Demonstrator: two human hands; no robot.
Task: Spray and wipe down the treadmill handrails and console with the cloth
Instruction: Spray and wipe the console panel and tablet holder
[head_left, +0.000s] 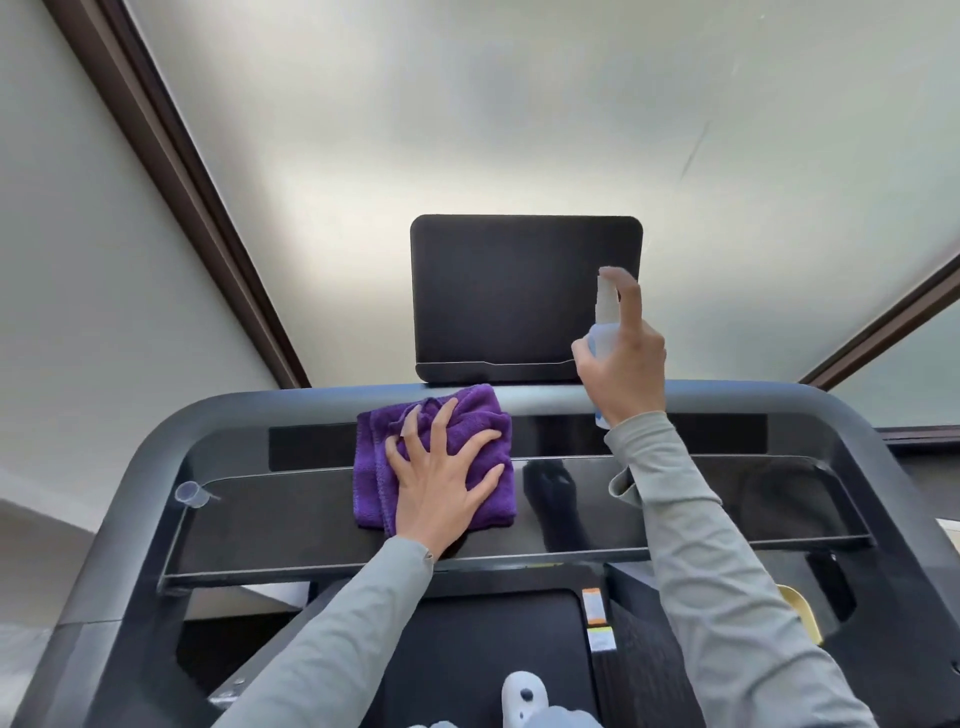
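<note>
A folded purple cloth (467, 415) lies on the glossy black console (701, 499) of the treadmill. My left hand (441, 478) presses flat on the cloth with fingers spread. My right hand (626, 358) holds a small clear spray bottle (605, 306) upright, forefinger on its top, in front of the lower right part of the dark screen (509, 291). The grey handrail (135, 467) curves around the console on both sides.
A clear plastic cap (191, 492) rests at the console's left end. The black belt (483, 649) runs below, with a white shoe (524, 699) on it. A yellow object (802, 608) sits low on the right. Frosted windows with brown frames stand behind.
</note>
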